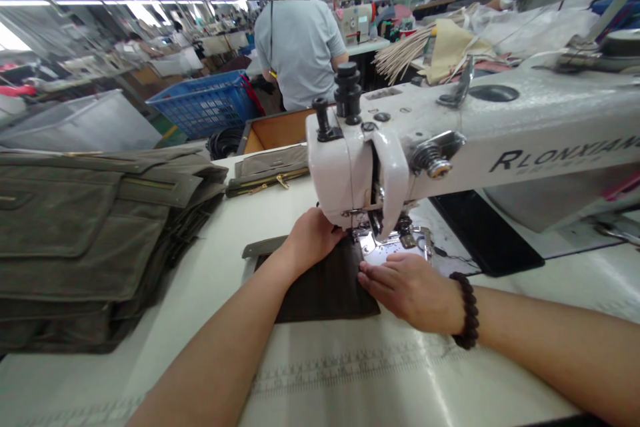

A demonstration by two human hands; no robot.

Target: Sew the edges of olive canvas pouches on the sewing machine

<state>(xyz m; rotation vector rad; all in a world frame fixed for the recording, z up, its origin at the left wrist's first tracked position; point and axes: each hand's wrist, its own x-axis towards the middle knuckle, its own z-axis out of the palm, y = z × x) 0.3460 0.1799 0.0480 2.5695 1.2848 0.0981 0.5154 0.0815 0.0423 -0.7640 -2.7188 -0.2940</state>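
Observation:
A dark brown fabric panel [325, 290] lies flat on the white sewing table [200, 320], its far end under the presser foot [376, 227] of a white Rlonxiang sewing machine [355, 160]. My left hand [313, 238] rests on the panel's far part, with its fingers hidden behind the machine head. My right hand [410, 290] lies flat on the panel's right edge, fingers spread toward the needle area. An olive strip [265, 247] sticks out from under the panel, beneath my left wrist. The needle is hard to make out.
A tall stack of olive canvas bag panels [85, 240] fills the table's left side, and a zippered olive piece [267, 172] lies behind my hands. A wooden box [275, 130], a blue plastic crate [205, 103] and a co-worker [300, 53] stand beyond.

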